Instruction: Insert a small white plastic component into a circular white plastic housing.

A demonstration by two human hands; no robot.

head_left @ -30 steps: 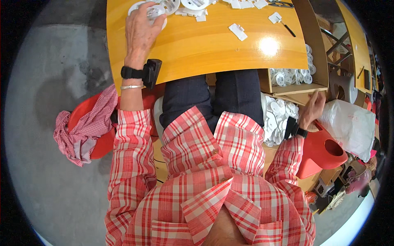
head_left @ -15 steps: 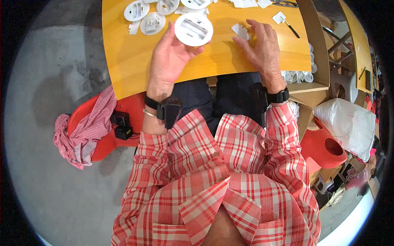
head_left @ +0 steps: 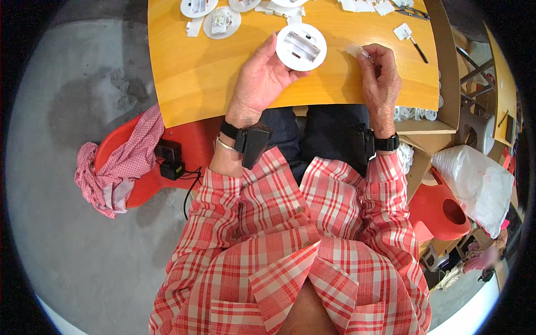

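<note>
My left hand (head_left: 264, 79) grips a round white plastic housing (head_left: 310, 62) by its edge, a rectangular battery recess facing up. In my right hand (head_left: 382, 75), thumb and bent fingers pinch a small translucent white plastic piece (head_left: 355, 51) just above the yellow table (head_left: 206, 78). The two hands are apart, with the housing left of the small piece. Similar round housings lie at the far left of the table, among them one with a wired part (head_left: 221, 23) on it.
White flat pieces (head_left: 357, 5), black-handled scissors (head_left: 412, 12) and a black-handled tool (head_left: 419, 49) with a white square lie at the far right. A cardboard box (head_left: 427, 124) of white parts stands right of the table. A red chair (head_left: 142, 190) with a checked cloth is at left.
My right hand has taken hold of the small white piece, lifting it off the table. My left hand, still holding the housing, has shifted right in the picture and tilted it.
</note>
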